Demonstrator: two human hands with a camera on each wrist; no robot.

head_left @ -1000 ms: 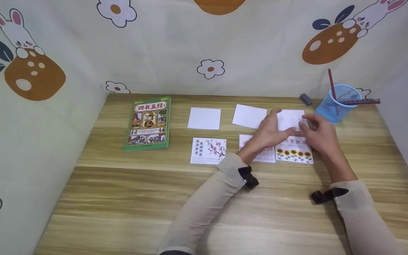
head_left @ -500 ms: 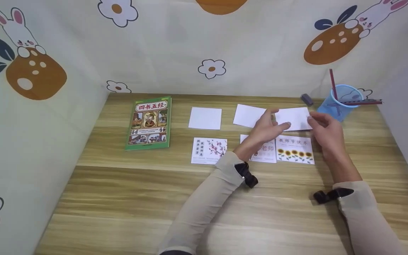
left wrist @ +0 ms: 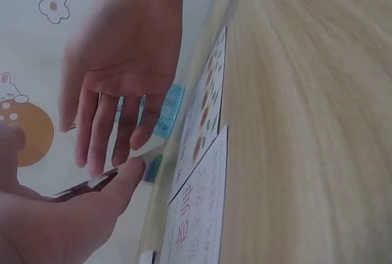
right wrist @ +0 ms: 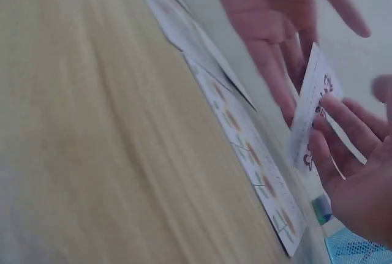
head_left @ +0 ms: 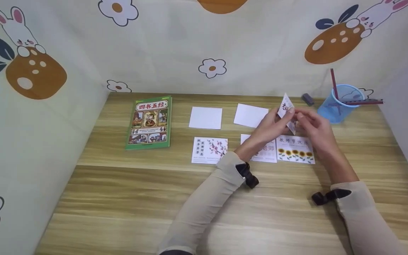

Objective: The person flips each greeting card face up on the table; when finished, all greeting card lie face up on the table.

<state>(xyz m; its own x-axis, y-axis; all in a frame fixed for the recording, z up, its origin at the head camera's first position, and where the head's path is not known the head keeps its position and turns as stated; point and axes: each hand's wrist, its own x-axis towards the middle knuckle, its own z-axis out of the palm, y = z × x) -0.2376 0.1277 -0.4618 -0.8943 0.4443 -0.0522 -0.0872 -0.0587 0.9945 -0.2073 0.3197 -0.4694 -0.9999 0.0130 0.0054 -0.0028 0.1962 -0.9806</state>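
Two bare hands meet over the far right part of the table (head_left: 119, 198), and between them we see a small card (head_left: 285, 105), raised off the wood and steeply tilted, its printed face partly showing. With the left hand (head_left: 269, 127) we pinch it, the thumb lying across the printed face. The right hand (head_left: 318, 130) has its fingers spread and slightly bent, and in the right wrist view we find them touching that same face.

Just below, nearer the body, lies a sunflower card (head_left: 295, 153), and touching or nearly touching it, a lettered card (head_left: 267, 154) that our left wrist partly covers. Further left we have a blossom card (head_left: 209, 150), flat on the wood. Behind these sit two blank white cards, one on the left (head_left: 205, 118) and one on the right (head_left: 249, 115), the latter just beside our left fingers and turned a little askew.

Over to the left we see a green book (head_left: 149, 124). At the back right stands a blue cup (head_left: 335, 110) with pencils (head_left: 333, 85) leaning in it, and near it lies a small dark block (head_left: 307, 99).
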